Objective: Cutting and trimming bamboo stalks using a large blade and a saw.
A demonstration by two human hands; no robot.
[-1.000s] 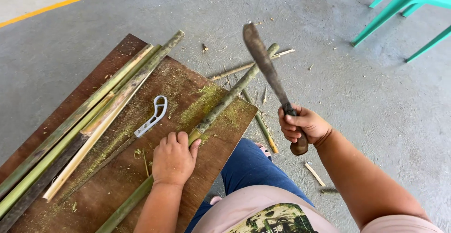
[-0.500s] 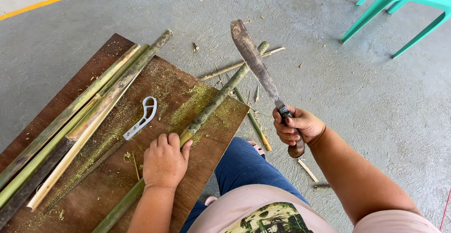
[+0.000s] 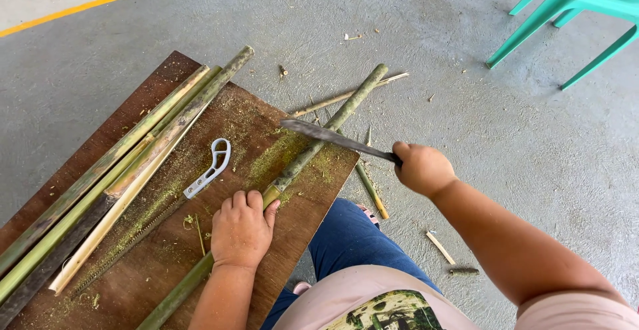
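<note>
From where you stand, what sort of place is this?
Probably a simple floor workspace for cutting bamboo. A wooden board lies on a grey concrete floor, with split bamboo strips, green sawdust, a handsaw and a turquoise plastic chair nearby.

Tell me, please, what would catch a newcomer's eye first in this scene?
The long dark machete blade in the right hand, lying across a green bamboo pole at the far edge of the brown wooden board. The left hand presses that pole down on the board. To the left lie split bamboo strips and a white-handled saw; a turquoise plastic chair stands top right.
</note>
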